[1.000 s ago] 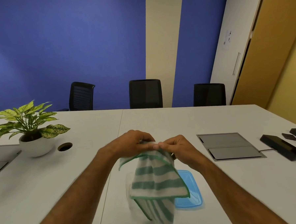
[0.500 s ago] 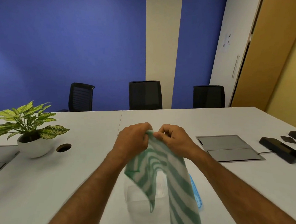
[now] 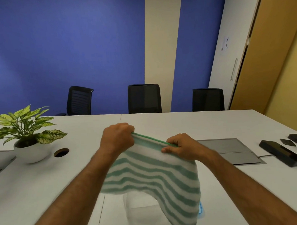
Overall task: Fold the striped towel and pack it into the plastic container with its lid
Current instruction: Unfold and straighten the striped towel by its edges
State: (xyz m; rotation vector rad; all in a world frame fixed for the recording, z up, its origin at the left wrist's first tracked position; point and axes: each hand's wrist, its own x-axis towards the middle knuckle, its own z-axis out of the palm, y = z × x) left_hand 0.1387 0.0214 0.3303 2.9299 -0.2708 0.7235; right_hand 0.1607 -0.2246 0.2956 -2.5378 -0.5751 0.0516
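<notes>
The green-and-white striped towel [image 3: 153, 177] hangs spread out above the white table [image 3: 188, 124]. My left hand [image 3: 118, 138] pinches its top left corner and my right hand [image 3: 180, 147] pinches the top right corner, so the green hem runs taut between them. Below the towel stands the clear plastic container [image 3: 140, 209], partly hidden by the hanging cloth. A sliver of the blue lid [image 3: 202, 211] shows at the towel's lower right edge, lying on the table.
A potted plant in a white bowl [image 3: 27, 136] stands at the left beside a round cable hole [image 3: 61, 152]. A grey floor-box panel [image 3: 232, 151] and black devices [image 3: 284, 152] lie at the right. Three black chairs [image 3: 144, 98] line the far edge.
My hands have moved apart, pulling the bunched towel open along its top hem. The cloth now hangs wide and covers most of the lid.
</notes>
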